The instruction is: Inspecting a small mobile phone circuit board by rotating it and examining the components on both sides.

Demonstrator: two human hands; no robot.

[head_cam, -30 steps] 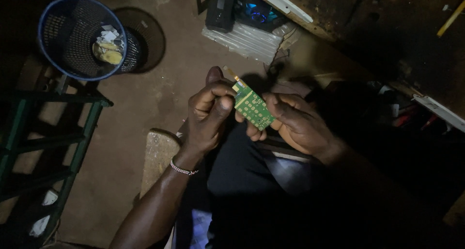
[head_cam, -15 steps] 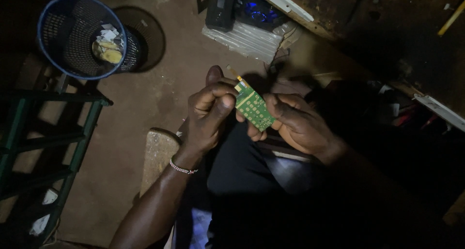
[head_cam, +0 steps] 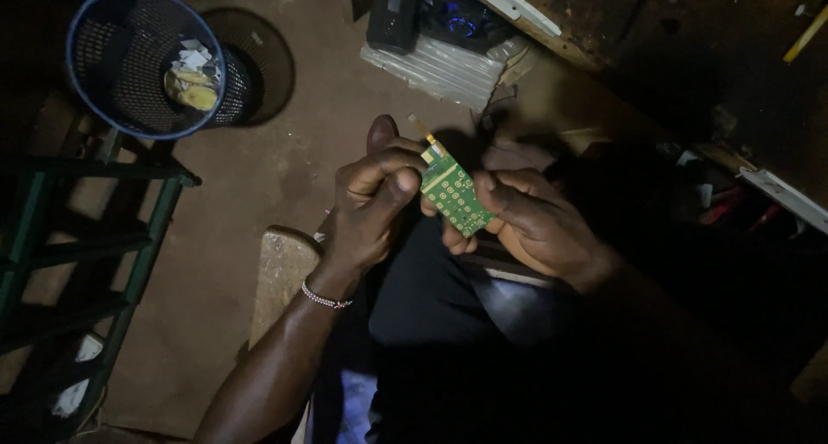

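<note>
A small green circuit board with rows of round gold pads is held over my lap, tilted, with a thin yellowish strip sticking out of its top corner. My left hand pinches the board's upper left edge between thumb and forefinger; a thin beaded bracelet sits on that wrist. My right hand grips the board's right and lower edge, fingers curled behind it.
A blue mesh waste basket with paper scraps stands on the dirt floor at upper left. A green metal frame is at the left. A wooden seat edge lies below my left wrist. A dark cluttered bench runs along the upper right.
Both hands keep their hold on the board. The left thumb and forefinger have shifted slightly along its upper edge; the board's place is nearly unchanged.
</note>
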